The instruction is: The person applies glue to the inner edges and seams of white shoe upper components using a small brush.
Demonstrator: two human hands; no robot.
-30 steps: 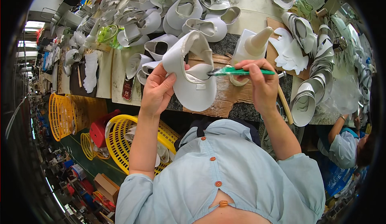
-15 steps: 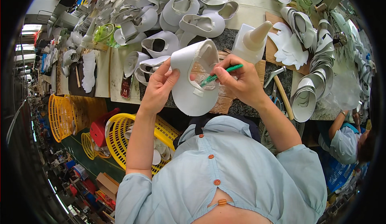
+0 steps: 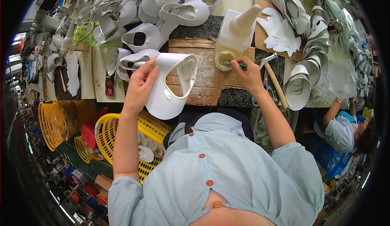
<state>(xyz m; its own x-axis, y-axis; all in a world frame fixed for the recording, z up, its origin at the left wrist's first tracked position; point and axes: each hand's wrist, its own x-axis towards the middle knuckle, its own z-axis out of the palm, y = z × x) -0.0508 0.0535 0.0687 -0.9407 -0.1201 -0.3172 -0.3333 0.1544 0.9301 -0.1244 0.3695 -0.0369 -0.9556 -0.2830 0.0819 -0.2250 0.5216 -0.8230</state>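
My left hand [image 3: 143, 80] pinches a white shoe upper [image 3: 164, 106] by its edge, tilted above the front of the bench, its opening facing right. My right hand [image 3: 251, 76] grips a small green-handled brush [image 3: 241, 65]. The brush's tip end is inside the round mouth [image 3: 225, 59] of a white plastic glue bottle [image 3: 235, 37]; the tip itself is hidden there. Yellowish liquid shows through the bottle, which has a cone-shaped top. Beneath the hands lies a brown cardboard sheet [image 3: 201, 90] with whitish smears.
Piled white shoe uppers [image 3: 185, 13] cover the back left of the bench. A hammer [image 3: 276, 86] and scissors [image 3: 266, 80] lie right of my right hand, beside a row of nested uppers [image 3: 298, 90]. A yellow basket [image 3: 107, 138] stands below left. Another person [image 3: 343, 130] sits at far right.
My right hand has drawn the brush out of the upper's opening and brought it to the glue bottle's mouth. My left hand has shifted the upper left, away from the brush.
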